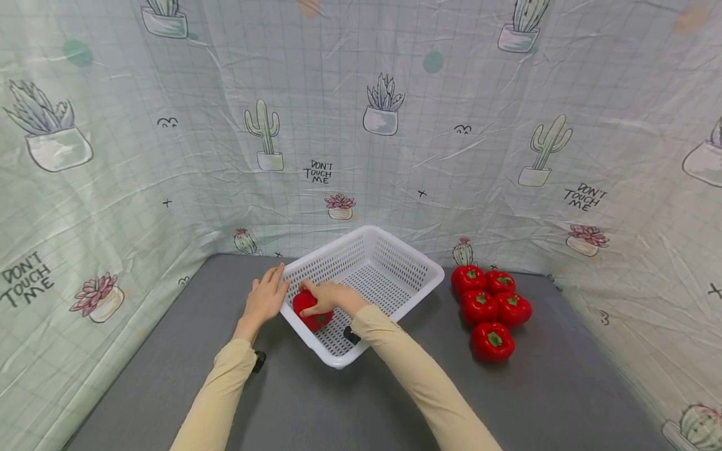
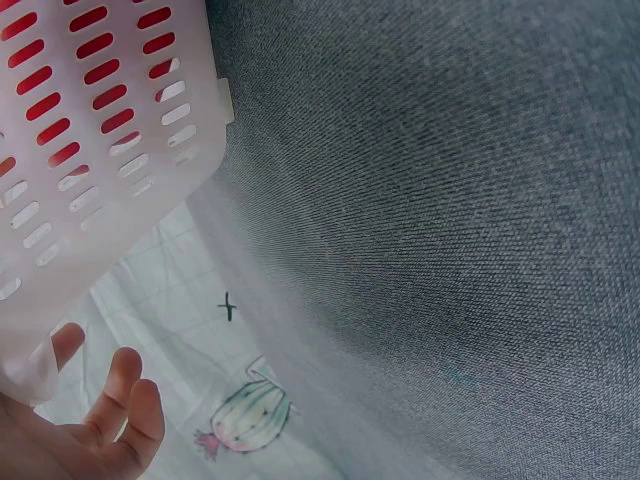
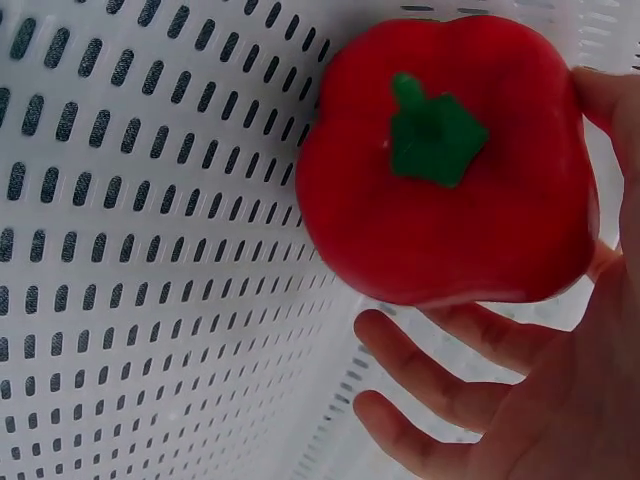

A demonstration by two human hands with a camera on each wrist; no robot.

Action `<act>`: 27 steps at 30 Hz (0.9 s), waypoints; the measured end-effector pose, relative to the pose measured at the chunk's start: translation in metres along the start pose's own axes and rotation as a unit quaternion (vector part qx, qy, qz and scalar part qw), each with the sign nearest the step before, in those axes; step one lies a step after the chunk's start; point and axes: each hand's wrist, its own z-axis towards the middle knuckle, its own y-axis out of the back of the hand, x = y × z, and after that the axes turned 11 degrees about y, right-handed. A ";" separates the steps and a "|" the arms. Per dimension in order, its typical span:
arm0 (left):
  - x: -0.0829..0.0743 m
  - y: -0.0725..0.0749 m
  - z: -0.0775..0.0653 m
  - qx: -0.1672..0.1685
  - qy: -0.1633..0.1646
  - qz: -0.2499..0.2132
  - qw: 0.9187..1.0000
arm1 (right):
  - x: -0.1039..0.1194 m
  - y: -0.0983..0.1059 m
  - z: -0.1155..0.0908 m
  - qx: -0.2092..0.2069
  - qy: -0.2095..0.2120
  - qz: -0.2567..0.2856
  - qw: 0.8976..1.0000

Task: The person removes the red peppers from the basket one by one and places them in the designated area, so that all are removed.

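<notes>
A white perforated plastic basket (image 1: pixel 389 287) stands on the grey table, turned at an angle. At its left rim, my left hand (image 1: pixel 267 294) holds the edge; in the left wrist view several fingers (image 2: pixel 124 385) show loosely bent outside the wall. My right hand (image 1: pixel 333 296) reaches into the basket's near-left end and grips a red bell pepper (image 3: pixel 450 230) with a green stem. Thumb and fingers lie around the pepper's side, while other fingers (image 3: pixel 425 375) spread below it. Red also shows through the slots of the basket wall (image 2: pixel 190 150) in the left wrist view.
Several red bell peppers (image 1: pixel 493 342) sit grouped on the grey table (image 1: pixel 558 376), to the right of the basket. A pale curtain (image 1: pixel 406 169) printed with potted cacti hangs behind and along both sides of the table.
</notes>
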 end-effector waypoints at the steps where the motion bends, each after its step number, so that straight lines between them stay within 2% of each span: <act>1: 0.000 0.001 0.000 0.000 -0.001 -0.001 1.000 | 0.000 0.000 -0.001 -0.003 0.003 0.005 1.000; 5: -0.001 0.002 -0.001 0.001 0.000 0.002 1.000 | -0.002 0.001 -0.001 -0.021 -0.001 0.004 1.000; 10: -0.001 0.002 -0.001 0.000 0.005 0.000 1.000 | -0.004 0.003 -0.001 -0.056 -0.016 -0.033 0.998; 16: -0.001 0.001 -0.001 0.003 0.006 -0.002 1.000 | -0.005 0.004 0.001 -0.098 -0.012 -0.064 0.993; 27: 0.000 0.000 0.000 0.003 0.004 0.000 1.000 | 0.000 0.007 -0.002 -0.141 -0.012 -0.050 0.989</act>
